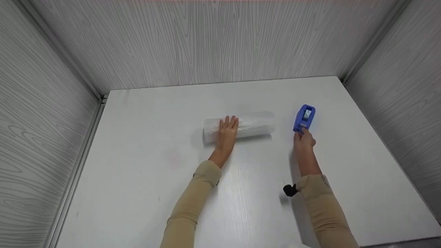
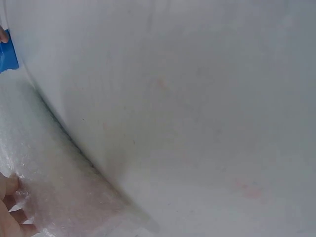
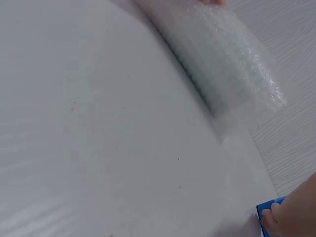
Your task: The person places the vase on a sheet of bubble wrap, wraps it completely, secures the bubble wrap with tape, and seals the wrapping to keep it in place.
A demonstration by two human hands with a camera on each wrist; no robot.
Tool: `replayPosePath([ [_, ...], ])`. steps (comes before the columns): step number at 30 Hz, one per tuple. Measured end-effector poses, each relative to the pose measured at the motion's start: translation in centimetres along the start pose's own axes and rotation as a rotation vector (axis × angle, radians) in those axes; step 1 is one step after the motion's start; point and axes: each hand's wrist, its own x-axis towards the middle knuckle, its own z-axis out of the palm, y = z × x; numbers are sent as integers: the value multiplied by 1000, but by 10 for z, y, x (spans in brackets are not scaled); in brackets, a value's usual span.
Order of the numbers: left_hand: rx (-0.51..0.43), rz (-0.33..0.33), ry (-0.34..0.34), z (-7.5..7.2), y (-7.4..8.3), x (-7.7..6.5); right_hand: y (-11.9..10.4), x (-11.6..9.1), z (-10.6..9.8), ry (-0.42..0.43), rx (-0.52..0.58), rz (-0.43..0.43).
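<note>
A clear bubble wrap roll [image 1: 256,124] lies sideways across the middle of the white table. My left hand [image 1: 226,136] rests on its left part with the fingers stretched over the top. Right of the roll is a blue tape dispenser [image 1: 304,116] with a small roll of tape in it, and my right hand [image 1: 304,140] grips its near end. In the left wrist view, the bubble wrap [image 2: 64,177] fills the lower left and a corner of the dispenser [image 2: 9,57] shows. The right wrist view shows the wrap's bubbled surface [image 3: 222,64]; fingers partly cover the dispenser [image 3: 263,207].
The white table [image 1: 137,172] has wood-grain panels on the left, right and back [image 1: 206,44]. A small black object [image 1: 290,190] sticks out from the right sleeve cuff. A metal rail [image 1: 79,165] runs along the table's left edge.
</note>
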Motion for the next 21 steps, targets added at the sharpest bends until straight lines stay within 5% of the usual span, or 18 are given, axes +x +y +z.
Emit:
replayPosePath([
  [14, 22, 2, -16, -2, 0, 0, 13, 0, -10, -82, 147, -65],
  [21, -15, -5, -97, -5, 0, 1, 17, 4, -14, -66, 284, -84],
])
